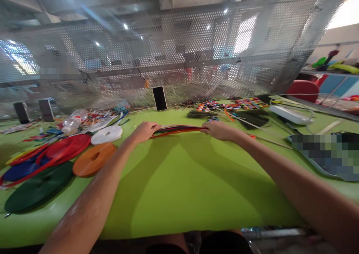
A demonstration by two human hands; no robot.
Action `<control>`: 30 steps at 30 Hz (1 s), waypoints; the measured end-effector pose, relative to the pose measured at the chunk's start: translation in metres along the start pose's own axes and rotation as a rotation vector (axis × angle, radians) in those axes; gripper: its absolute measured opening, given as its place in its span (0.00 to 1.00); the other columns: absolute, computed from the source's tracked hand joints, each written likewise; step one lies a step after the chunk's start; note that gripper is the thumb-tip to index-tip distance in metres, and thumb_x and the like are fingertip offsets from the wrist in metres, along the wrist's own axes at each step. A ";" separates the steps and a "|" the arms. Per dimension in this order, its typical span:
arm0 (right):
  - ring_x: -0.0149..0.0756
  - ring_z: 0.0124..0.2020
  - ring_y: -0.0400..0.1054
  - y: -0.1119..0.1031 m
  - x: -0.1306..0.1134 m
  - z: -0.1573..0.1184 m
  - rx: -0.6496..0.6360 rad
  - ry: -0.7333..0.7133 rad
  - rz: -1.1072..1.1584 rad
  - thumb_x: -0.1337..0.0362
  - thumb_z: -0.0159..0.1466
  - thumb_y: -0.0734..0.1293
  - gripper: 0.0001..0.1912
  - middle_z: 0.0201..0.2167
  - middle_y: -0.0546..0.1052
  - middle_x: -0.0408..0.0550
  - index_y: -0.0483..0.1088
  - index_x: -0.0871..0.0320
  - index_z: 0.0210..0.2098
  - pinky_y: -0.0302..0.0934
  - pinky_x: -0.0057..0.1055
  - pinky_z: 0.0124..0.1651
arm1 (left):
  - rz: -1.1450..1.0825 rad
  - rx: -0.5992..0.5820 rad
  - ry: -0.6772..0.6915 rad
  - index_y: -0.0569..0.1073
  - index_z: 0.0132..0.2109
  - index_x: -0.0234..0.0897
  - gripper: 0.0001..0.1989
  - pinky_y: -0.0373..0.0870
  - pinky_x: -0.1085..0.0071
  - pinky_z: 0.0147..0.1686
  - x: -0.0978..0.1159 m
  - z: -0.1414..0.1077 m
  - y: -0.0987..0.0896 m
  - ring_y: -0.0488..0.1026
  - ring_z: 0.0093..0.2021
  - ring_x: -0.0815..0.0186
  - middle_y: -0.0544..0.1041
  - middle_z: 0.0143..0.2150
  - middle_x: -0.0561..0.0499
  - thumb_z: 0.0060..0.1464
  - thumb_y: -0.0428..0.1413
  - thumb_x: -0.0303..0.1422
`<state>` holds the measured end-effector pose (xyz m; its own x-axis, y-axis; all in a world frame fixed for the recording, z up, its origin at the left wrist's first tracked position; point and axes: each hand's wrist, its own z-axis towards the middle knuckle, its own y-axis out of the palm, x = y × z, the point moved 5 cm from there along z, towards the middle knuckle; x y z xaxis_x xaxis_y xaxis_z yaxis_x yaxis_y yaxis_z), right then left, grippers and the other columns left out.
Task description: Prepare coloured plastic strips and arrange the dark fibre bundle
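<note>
Stretched between my two hands is a bundle of coloured flat strips [181, 128], with white, green, dark, red and orange edges showing. My left hand [146, 130] is closed around its left end. The right end is gripped by my right hand [217, 129]. The bundle is held level, close over the green tabletop [174, 186]. Left of my left forearm lie rolls of flat strip: a white roll [106, 134], an orange roll [94, 159], a dark green roll [39, 186] and a red roll [67, 148]. A blue roll [21, 171] is partly covered by red strip.
A phone [159, 98] stands upright at the back, before a perforated metal screen [179, 55]. Woven colourful pieces [246, 103] and dark sheets [254, 119] lie back right. A white power strip [291, 115] and a blurred tray [316, 160] are at right; a plastic bottle [71, 123] lies left among scraps.
</note>
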<state>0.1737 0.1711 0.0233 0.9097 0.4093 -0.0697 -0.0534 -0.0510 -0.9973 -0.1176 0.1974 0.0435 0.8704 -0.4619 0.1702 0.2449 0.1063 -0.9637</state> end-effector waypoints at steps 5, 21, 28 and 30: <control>0.38 0.37 0.70 -0.001 -0.006 -0.002 -0.049 -0.079 0.082 0.61 0.71 0.55 0.17 0.39 0.78 0.55 0.73 0.61 0.41 0.53 0.28 0.35 | 0.029 0.014 0.054 0.76 0.47 0.34 0.22 0.64 0.68 0.40 0.001 -0.002 0.004 0.74 0.42 0.57 0.79 0.43 0.42 0.62 0.48 0.47; 0.35 0.30 0.66 0.002 0.003 0.005 0.011 -0.157 0.176 0.59 0.72 0.52 0.18 0.32 0.76 0.53 0.69 0.60 0.36 0.52 0.28 0.33 | 0.285 0.034 0.006 0.74 0.38 0.37 0.05 0.59 0.69 0.32 0.015 -0.006 -0.009 0.70 0.35 0.61 0.74 0.38 0.46 0.54 0.56 0.31; 0.38 0.35 0.69 0.002 0.010 0.004 0.019 -0.104 0.075 0.61 0.72 0.53 0.18 0.38 0.77 0.56 0.70 0.61 0.41 0.54 0.29 0.35 | -0.009 -0.275 0.008 0.70 0.31 0.37 0.20 0.53 0.71 0.27 0.013 -0.006 0.008 0.65 0.27 0.65 0.71 0.27 0.52 0.54 0.53 0.50; 0.38 0.35 0.70 0.002 0.013 0.005 0.046 -0.071 0.070 0.60 0.72 0.53 0.17 0.39 0.78 0.56 0.70 0.61 0.43 0.53 0.29 0.34 | -0.073 -0.331 0.011 0.70 0.33 0.36 0.22 0.53 0.72 0.27 0.015 -0.006 0.009 0.65 0.27 0.66 0.72 0.28 0.52 0.55 0.51 0.53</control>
<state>0.1831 0.1803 0.0206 0.8719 0.4694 -0.1393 -0.1363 -0.0406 -0.9898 -0.1049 0.1858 0.0358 0.8506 -0.4673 0.2411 0.1533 -0.2183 -0.9638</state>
